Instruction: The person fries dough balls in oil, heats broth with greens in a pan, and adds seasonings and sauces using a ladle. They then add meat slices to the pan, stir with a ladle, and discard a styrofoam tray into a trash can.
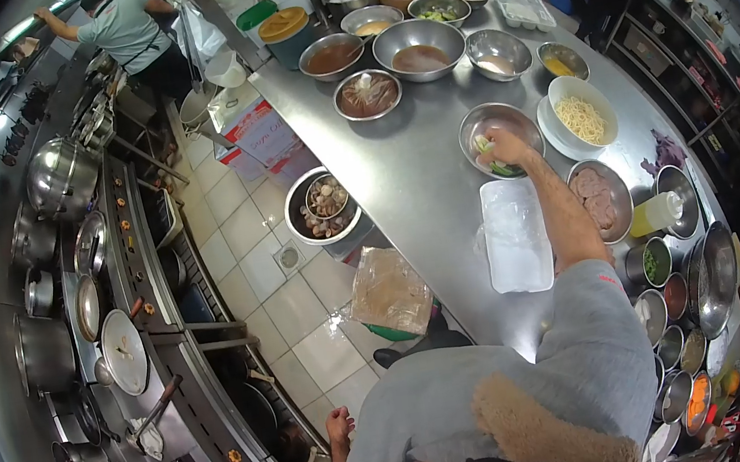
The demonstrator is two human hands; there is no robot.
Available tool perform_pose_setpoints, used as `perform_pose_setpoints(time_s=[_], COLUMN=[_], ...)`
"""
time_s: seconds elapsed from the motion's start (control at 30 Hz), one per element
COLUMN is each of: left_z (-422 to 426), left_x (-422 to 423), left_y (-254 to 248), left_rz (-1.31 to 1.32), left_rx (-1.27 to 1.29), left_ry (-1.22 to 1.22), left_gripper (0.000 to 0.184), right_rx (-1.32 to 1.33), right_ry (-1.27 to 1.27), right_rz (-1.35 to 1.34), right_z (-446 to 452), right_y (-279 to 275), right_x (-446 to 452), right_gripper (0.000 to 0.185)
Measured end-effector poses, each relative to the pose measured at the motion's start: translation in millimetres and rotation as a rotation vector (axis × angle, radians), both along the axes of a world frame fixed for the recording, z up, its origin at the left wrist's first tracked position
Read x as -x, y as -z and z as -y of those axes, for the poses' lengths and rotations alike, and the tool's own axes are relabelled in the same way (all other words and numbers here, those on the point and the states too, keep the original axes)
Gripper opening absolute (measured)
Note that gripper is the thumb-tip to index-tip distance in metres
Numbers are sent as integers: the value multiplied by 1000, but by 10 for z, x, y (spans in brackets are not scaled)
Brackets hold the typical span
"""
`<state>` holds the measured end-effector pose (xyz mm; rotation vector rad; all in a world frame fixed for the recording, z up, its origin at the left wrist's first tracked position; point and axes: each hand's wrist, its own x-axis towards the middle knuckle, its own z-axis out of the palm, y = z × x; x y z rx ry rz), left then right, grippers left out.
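Note:
My right hand point(506, 148) reaches over a steel bowl point(469, 127) on the metal table, its fingers closed on pale green vegetable pieces point(484, 147). More green pieces lie under it in the bowl. Just below the bowl is a white tray point(517, 239) with clear plastic film. Beside the bowl, to the right, sits a white bowl of noodles point(581, 119), and nearer me a steel bowl of pinkish raw meat point(594, 198). My left hand point(341, 425) hangs low at my left side, fingers curled, with nothing visible in it.
Bowls of sauces and liquids point(419, 56) line the table's point(350, 158) far end. Small containers and a squeeze bottle point(657, 213) stand at right. A stove with pots point(122, 351) runs along the left. On the floor is a mushroom bowl point(324, 214). Co-workers point(125, 34) stand far off.

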<state>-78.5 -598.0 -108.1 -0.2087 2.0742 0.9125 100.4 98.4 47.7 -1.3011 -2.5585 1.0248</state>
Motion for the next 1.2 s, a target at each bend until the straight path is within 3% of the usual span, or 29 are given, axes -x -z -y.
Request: perform_pose_setpoints(time_s=[0.13, 0.33, 0.4, 0.5, 0.6, 0.77, 0.93, 1.07, 1.13, 1.2], left_z=[128, 248, 289, 269, 231, 155, 183, 202, 207, 302], left_x=[-38, 45, 65, 6, -38, -61, -24, -24, -43, -64], left_y=[36, 189, 334, 359, 331, 264, 410, 478, 462, 526], left_rz=[14, -8, 32, 37, 24, 18, 48, -7, -45, -100], left_rx=[26, -2, -100, -90, -67, -21, -49, -63, -27, -32], left_ry=[-14, -59, -179, -170, -116, -63, -186, -205, -207, -179], left_gripper=[26, 26, 25, 26, 26, 27, 27, 30, 30, 31], right_rx=[-19, -31, -16, 105, 88, 47, -15, 193, 103, 345], right_ry=[-71, -27, -34, -57, 41, -42, 30, 84, 114, 308], right_rz=[164, 89, 84, 109, 80, 23, -189, -327, -350, -519], right_z=[21, 207, 312, 566, 690, 685, 650, 606, 524, 643], right_y=[34, -25, -69, -416, -377, -245, -222, -282, -186, -443], right_x=[110, 141, 168, 266, 329, 295, 337, 389, 394, 436], right_gripper=[42, 47, 54, 72, 78, 90, 87, 75, 65, 57])
